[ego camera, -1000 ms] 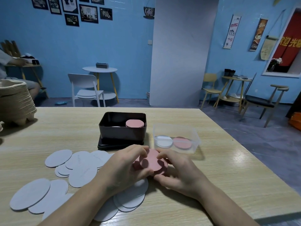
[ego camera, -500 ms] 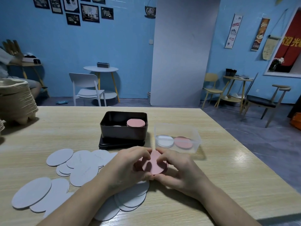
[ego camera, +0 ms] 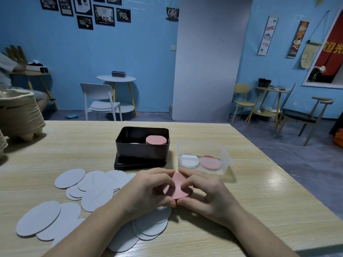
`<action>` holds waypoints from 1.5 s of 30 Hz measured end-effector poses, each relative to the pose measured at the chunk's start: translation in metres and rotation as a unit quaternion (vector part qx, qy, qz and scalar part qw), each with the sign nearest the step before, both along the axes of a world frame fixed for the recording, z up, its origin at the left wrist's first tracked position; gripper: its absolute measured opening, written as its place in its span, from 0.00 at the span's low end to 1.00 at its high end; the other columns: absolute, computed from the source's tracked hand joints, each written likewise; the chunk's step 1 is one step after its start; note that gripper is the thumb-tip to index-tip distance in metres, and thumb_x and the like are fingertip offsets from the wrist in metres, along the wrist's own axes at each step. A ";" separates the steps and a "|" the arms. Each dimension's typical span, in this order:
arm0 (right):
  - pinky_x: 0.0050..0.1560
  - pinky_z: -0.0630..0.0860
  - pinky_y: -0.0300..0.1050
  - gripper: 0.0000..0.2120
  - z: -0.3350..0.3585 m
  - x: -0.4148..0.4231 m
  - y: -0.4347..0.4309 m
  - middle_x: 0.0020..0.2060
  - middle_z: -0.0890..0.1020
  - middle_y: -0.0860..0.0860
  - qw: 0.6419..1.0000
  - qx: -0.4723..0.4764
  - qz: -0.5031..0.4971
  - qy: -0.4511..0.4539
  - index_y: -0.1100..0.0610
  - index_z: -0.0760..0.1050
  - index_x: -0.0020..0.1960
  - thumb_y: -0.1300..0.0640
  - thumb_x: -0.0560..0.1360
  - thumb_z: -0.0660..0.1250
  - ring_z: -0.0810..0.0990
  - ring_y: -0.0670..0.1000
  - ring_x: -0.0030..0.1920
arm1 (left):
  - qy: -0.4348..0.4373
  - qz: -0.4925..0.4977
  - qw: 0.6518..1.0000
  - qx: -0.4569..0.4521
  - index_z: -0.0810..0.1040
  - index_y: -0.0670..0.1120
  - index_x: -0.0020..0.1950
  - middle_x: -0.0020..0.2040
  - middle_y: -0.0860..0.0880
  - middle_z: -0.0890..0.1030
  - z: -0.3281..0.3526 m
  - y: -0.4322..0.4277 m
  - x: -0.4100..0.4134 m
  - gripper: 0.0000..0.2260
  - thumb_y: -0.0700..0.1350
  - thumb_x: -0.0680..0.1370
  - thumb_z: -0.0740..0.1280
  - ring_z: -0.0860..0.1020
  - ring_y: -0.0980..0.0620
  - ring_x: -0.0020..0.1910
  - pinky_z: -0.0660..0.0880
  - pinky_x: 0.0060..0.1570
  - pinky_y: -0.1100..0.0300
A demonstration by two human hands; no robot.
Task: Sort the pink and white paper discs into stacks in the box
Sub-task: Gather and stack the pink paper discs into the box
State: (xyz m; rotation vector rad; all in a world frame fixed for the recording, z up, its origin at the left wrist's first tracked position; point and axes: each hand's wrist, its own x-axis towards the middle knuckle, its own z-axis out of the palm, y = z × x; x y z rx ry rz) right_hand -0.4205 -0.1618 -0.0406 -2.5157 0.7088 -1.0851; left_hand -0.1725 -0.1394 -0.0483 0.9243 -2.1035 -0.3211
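Observation:
A small stack of pink paper discs (ego camera: 177, 188) sits between my two hands just above the table, in front of the boxes. My left hand (ego camera: 148, 191) holds its left edge with curled fingers, and my right hand (ego camera: 206, 191) pinches its right edge. A black tin box (ego camera: 142, 145) behind them holds a pink disc stack (ego camera: 156, 140) on its right side and a white one, mostly hidden, on its left. The clear plastic box (ego camera: 203, 157) to the right holds a white disc (ego camera: 189, 160) and a pink disc (ego camera: 210, 162). Several white discs (ego camera: 96, 190) lie spread on the table to the left.
The wooden table's (ego camera: 259, 201) right edge runs close to the clear box. A pile of stacked paper trays (ego camera: 16, 115) stands at the far left. More white discs (ego camera: 148, 225) lie under my forearms. A seated person (ego camera: 7, 75) is in the room's left background.
Both hands have squared the pink discs together into a tighter stack; the loose pink edges seen a second ago are now aligned. The hands stayed in the same spot.

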 end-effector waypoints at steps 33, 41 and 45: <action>0.51 0.79 0.52 0.15 0.027 0.044 -0.036 0.55 0.81 0.46 0.993 -0.041 0.030 0.106 0.51 0.79 0.50 0.49 0.67 0.78 0.81 0.50 0.51 | -0.064 0.080 0.995 -0.002 0.77 0.59 0.58 0.68 0.61 0.77 0.032 0.005 0.045 0.19 0.62 0.71 0.75 0.77 0.64 0.64 0.76 0.62 0.63; 0.50 0.78 0.52 0.12 0.061 0.047 -0.064 0.46 0.82 0.48 0.996 -0.035 -0.006 0.077 0.53 0.79 0.49 0.51 0.68 0.75 0.80 0.51 0.48 | -0.107 0.155 0.982 -0.031 0.78 0.54 0.59 0.54 0.62 0.79 0.022 0.005 0.078 0.14 0.60 0.79 0.66 0.78 0.59 0.53 0.76 0.50 0.58; 0.52 0.77 0.54 0.13 0.083 0.066 -0.091 0.43 0.82 0.49 0.997 -0.002 -0.040 0.066 0.51 0.80 0.49 0.48 0.68 0.75 0.79 0.54 0.47 | -0.112 0.156 0.981 -0.015 0.78 0.54 0.58 0.51 0.60 0.79 0.015 0.001 0.078 0.14 0.60 0.79 0.65 0.77 0.59 0.51 0.79 0.47 0.55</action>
